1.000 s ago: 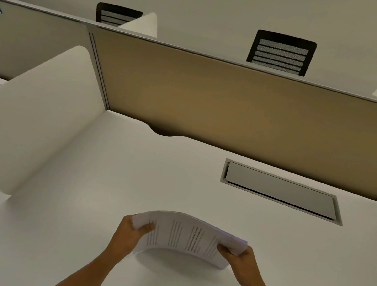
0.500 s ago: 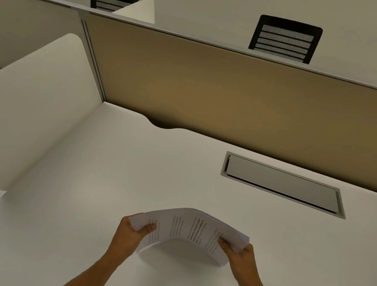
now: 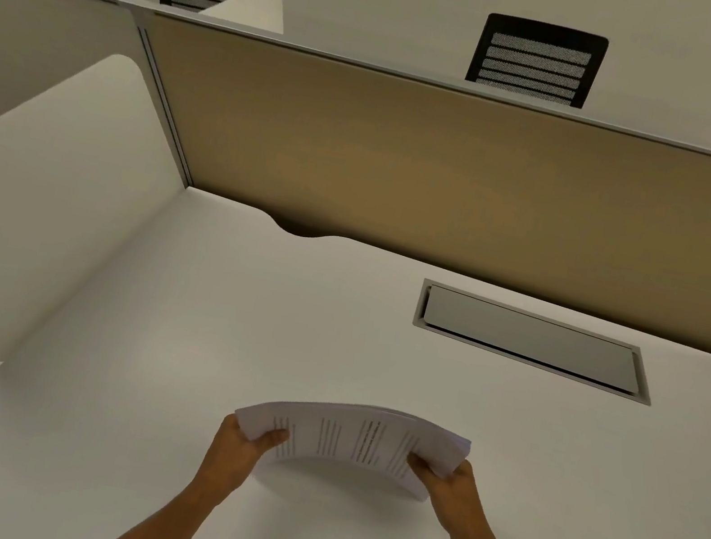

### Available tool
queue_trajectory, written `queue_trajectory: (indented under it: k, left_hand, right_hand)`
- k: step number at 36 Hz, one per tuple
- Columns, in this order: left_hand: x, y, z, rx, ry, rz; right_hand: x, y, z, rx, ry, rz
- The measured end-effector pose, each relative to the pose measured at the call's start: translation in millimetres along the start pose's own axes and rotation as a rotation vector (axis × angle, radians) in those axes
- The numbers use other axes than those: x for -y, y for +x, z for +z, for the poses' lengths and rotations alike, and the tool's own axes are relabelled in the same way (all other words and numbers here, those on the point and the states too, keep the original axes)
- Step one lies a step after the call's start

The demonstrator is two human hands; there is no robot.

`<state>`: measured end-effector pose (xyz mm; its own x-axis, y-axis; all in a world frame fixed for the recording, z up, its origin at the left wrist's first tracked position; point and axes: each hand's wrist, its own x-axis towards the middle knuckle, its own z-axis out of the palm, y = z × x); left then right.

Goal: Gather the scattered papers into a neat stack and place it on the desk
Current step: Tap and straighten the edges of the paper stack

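your left hand (image 3: 239,448) + right hand (image 3: 452,488) still clamp the stack (image 3: 354,442) (flatter bow than before) | near desk (image 3: 123,442) front edge | basically ready to set down

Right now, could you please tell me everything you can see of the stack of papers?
The stack of papers is white, with printed lines too small to read. It bows upward in an arch, gripped at its ends by the left hand and right hand, above the white desk. Its edges look slightly uneven.
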<state>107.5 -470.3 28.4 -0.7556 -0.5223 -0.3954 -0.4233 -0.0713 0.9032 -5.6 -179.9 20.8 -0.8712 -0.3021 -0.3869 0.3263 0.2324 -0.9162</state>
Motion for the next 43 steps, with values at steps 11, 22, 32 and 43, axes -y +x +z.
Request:
queue_trajectory:
  k: [11,22,32,43]
  left_hand:
    - [7.1,-0.9,-3.6,0.007,0.064,-0.007]
    - [20.4,4.4,-6.8,0.047,0.121,-0.046]
    - [7.4,11.5,-4.3,0.073,0.189,-0.042]
    - [-26.4,12.1,-13.1,-0.064,0.205,0.116]
  right_hand:
    - [-6.0,0.6,-1.5,0.000,-0.064,0.057]
    - [-9.3,1.1,0.4,0.005,-0.126,0.097]
    - [-0.3,13.4,-6.0,0.017,-0.331,0.071]
    - [121.3,5.7,-29.7,0.219,-0.880,-0.134]
